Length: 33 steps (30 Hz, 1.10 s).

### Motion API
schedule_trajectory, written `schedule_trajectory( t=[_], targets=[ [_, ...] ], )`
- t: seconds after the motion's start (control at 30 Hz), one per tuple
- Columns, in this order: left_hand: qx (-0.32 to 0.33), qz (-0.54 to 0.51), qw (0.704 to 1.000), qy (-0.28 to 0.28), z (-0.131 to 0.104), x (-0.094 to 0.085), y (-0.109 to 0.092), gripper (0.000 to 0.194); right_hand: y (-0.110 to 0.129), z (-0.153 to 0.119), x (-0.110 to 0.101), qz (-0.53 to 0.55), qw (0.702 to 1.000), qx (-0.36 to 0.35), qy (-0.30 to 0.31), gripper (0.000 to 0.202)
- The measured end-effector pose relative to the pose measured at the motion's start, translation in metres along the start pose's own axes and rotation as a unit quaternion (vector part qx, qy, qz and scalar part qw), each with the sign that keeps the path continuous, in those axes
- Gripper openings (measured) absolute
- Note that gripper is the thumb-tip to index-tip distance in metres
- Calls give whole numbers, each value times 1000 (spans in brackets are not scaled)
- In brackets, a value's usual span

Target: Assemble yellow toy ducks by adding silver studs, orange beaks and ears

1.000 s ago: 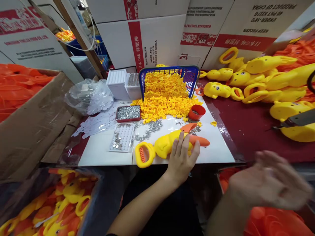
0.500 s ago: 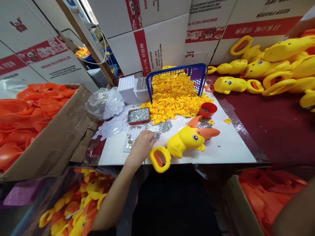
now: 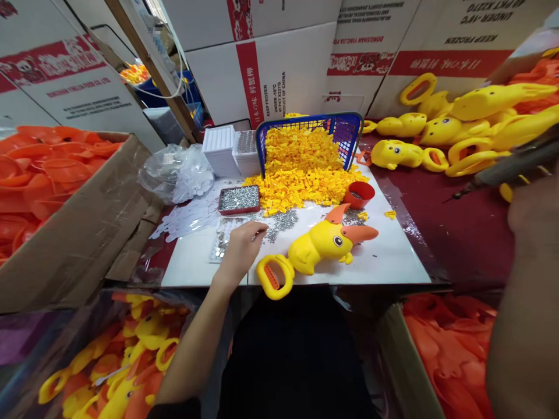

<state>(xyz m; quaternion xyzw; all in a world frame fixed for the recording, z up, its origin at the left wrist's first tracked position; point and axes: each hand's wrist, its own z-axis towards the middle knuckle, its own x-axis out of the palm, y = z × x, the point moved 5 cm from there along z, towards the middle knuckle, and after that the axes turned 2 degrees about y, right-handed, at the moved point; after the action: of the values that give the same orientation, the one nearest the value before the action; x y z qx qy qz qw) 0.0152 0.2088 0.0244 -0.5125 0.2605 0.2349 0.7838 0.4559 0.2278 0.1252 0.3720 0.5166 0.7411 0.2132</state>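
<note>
My left hand (image 3: 242,247) is beside a spread of small loose screws (image 3: 286,221), its thumb and fingers drawn together in a pinch. Whatever they hold is too small or hidden to make out. At the right edge, my right hand (image 3: 535,209) grips a dark electric screwdriver (image 3: 510,166), its thin bit pointing left. A yellow duck-shaped toy (image 3: 312,247) with an orange open bill and a ring handle lies on the white work surface (image 3: 379,270) between the hands. Under the left hand, a white tray (image 3: 216,253) holds small round metal pieces, partly covered.
A blue basket (image 3: 360,134) spills small yellow parts (image 3: 301,186). Near it stand a red cup (image 3: 360,195), a red box of metal pieces (image 3: 239,199) and stacked white trays (image 3: 220,151). More yellow toys (image 3: 395,154) lie right; cartons of orange parts (image 3: 52,174) flank the table.
My left hand's fingers have closed from a loose reach over the screws into a pinch. My right hand has come into view at the right with the electric screwdriver. The view has shifted slightly.
</note>
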Motion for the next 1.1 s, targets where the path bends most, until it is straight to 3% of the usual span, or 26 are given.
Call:
schedule_trajectory(
  t=[0.13, 0.2, 0.23, 0.3, 0.33, 0.47, 0.6, 0.67, 0.87, 1.1],
  targets=[
    [-31, -108, 993, -46, -20, -8, -22, 6, 13, -38, 17, 89, 983, -59, 148, 32],
    [-71, -249, 964, -56, -33, -3, -38, 7, 14, -55, 26, 101, 964, -55, 240, 12],
    [-88, -309, 945, -59, -39, 1, -47, 7, 14, -64, 31, 99, 955, -55, 275, 22],
    [-109, -392, 912, -50, -50, 14, -67, 10, 17, -84, 43, 79, 939, -48, 331, 55],
    [-117, -420, 899, -43, -54, 22, -76, 11, 18, -94, 49, 64, 934, -38, 349, 59],
    [-172, -488, 856, -1, -63, 62, -96, 13, 26, -142, 70, -6, 903, 53, 427, 46],
    [-193, -546, 815, 16, -66, 89, -103, 16, 39, -176, 74, 51, 851, 93, 514, 38],
    [-177, -545, 820, 9, -67, 92, -106, 15, 41, -182, 69, 61, 826, 109, 550, 38],
    [-76, -446, 892, -8, -71, 82, -113, 19, 44, -181, 57, 122, 773, 109, 614, 29],
    [60, -331, 941, -25, -66, 71, -123, 20, 47, -181, 52, 86, 783, 162, 594, 26]
  ],
)
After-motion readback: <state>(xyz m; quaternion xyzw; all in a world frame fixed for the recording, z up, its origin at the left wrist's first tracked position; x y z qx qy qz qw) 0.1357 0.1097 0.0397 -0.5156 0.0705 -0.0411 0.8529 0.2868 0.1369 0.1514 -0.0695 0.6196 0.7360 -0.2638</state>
